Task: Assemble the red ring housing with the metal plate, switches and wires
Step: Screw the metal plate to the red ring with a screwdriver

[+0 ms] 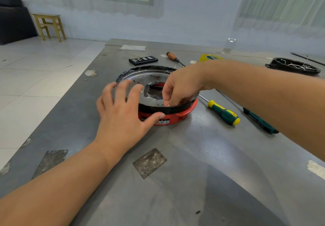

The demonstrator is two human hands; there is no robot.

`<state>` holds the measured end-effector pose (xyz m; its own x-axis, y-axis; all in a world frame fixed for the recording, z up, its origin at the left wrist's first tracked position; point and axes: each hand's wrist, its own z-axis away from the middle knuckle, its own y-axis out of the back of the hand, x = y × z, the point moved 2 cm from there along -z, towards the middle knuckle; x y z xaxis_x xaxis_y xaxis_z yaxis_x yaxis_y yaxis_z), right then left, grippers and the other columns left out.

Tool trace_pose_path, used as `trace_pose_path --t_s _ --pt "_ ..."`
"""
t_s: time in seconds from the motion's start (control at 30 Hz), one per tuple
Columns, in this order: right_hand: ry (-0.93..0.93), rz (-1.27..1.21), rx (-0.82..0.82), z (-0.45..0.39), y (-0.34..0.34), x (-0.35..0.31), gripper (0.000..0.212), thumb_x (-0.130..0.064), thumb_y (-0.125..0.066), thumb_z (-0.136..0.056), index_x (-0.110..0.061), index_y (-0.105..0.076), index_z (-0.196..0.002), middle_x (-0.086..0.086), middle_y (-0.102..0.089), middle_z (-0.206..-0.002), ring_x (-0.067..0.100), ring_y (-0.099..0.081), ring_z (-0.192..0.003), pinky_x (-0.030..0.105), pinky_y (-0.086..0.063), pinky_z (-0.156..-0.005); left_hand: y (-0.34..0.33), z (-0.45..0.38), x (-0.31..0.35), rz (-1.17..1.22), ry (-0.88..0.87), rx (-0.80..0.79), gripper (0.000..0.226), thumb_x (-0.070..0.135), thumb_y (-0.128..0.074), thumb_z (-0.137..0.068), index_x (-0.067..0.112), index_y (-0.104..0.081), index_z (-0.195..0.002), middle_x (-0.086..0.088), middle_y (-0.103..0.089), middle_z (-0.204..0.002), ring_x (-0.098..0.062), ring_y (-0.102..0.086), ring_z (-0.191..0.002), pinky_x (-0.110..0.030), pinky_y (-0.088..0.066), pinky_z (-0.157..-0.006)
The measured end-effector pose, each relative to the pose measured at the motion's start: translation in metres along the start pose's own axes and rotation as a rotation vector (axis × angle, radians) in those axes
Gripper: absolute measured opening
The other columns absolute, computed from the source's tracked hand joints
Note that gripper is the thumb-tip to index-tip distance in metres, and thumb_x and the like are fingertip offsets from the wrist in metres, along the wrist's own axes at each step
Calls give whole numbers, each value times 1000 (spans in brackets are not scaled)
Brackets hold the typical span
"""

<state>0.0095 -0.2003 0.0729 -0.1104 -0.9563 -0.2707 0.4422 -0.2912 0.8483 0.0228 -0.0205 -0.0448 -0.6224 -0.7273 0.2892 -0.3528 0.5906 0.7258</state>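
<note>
We see the round red plastic ring housing [175, 116] sitting on the grey metal worktop [184, 164], between the two hands. A shiny round metal plate [140, 80] with a black rim and a ragged hole at its middle lies on top of the housing, tilted a little so that its far edge stands higher.

Our left hand [121, 113] is spread wide, fingers straight and apart, over the near-left edge of the plate; its thumb lies against the red wall of the housing just under the black rim. It grips nothing.

Our right hand [179, 88] reaches in from the right and bends down into the plate, with the fingers curled and their tips drawn together at the plate's near-right inner edge. Whether they pinch some small part there, we cannot tell, since the fingertips hide that spot.

To the right of the right hand a yellow-and-green handled screwdriver [223, 112] lies on the worktop, and a dark teal handled tool [260, 121] lies just past it. Beyond the right hand lie an orange-handled screwdriver [173, 57] and a yellow roll of tape [208, 58]. Beyond the left hand sits a black case of screwdriver bits [143, 60]. Far right, behind the right forearm, a black round tray [293, 66] holds white wires.
</note>
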Motion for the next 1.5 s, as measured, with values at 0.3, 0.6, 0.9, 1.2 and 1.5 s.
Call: trace_pose_path --t_s 0.3,0.6,0.9,1.2,1.5 --pt "-11 -351 29 3 -14 1 14 1 -68 -87 -11 -76 -89 0 -76 -72 7 -72 -63 15 -52 -55 3 7 -13 210 426 -201 127 107 -47 -58 31 -13 -154 -19 -47 -147 -42 -32 -144 -57 -36 -114" --pt "25 -559 199 6 -20 3 12 -1 -73 -80 -9 -79 -87 5 -77 -79 14 -69 -71 25 -59 -72 7 0 -8 1109 621 -199 106 62 -84 -78 41 -20 -159 10 -62 -137 -7 -64 -121 -23 -48 -97" --pt "92 -225 408 5 -38 -13 8 -29 -75 -84 -31 -78 -77 -16 -71 -69 -3 -61 -64 14 -41 -57 7 -2 -9 1677 859 -422 54 49 -77 -90 12 -71 -127 -23 -74 -125 -42 -74 -112 -56 -63 -86" --pt "133 -9 543 11 -50 -21 5 -25 -75 -86 -28 -79 -84 -11 -72 -79 3 -61 -74 15 -46 -61 5 -2 -9 1700 854 -247 57 3 -64 -91 9 -47 -145 -24 -73 -123 -43 -76 -106 -57 -63 -85" --pt "168 -21 810 2 -78 -11 2 -24 -73 -86 -25 -74 -87 -9 -70 -82 13 -66 -84 30 -52 -75 5 -3 -9 1571 827 -154 41 -6 -58 -98 7 -50 -135 -19 -73 -124 -35 -77 -106 -50 -66 -82"
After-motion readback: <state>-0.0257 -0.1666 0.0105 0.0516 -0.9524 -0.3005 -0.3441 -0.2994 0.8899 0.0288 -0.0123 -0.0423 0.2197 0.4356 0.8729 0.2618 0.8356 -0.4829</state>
